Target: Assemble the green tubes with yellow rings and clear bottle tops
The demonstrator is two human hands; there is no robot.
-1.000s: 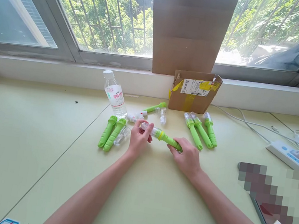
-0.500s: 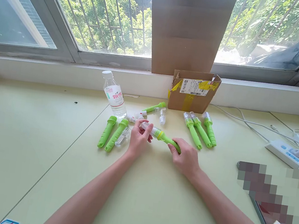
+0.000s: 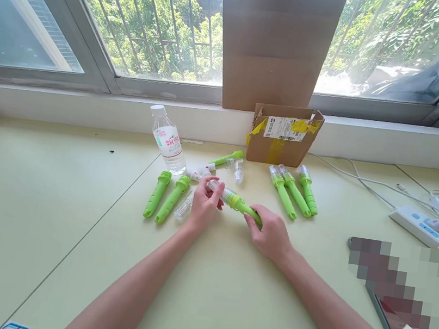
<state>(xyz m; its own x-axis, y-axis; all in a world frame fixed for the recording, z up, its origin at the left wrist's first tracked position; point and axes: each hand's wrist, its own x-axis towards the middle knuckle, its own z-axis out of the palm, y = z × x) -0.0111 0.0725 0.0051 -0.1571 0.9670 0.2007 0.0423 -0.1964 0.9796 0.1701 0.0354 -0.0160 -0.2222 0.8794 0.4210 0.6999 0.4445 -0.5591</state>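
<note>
My left hand (image 3: 206,201) pinches the clear ribbed cap (image 3: 226,195) of a green stick. My right hand (image 3: 270,228) wraps round the stick's green handle (image 3: 243,206). The cap sits over the handle's end, with a yellow ring at the joint. Left of my left hand lie two uncapped green handles (image 3: 172,200) and a loose clear cap (image 3: 184,206). Behind the hand are white pieces (image 3: 204,171), partly hidden, another green handle (image 3: 226,158) and a clear cap (image 3: 239,171). Several capped green sticks (image 3: 290,189) lie to the right.
A water bottle (image 3: 168,143) stands tilted in view at the back left. A cardboard box (image 3: 280,147) stands against the sill below the window. On the right are cables, a power strip (image 3: 420,226) and a partly blurred phone (image 3: 397,317).
The held stick has turned a little about its length, and my right hand has shifted slightly left. The loose cap and a green handle beside my left hand have shifted slightly.
</note>
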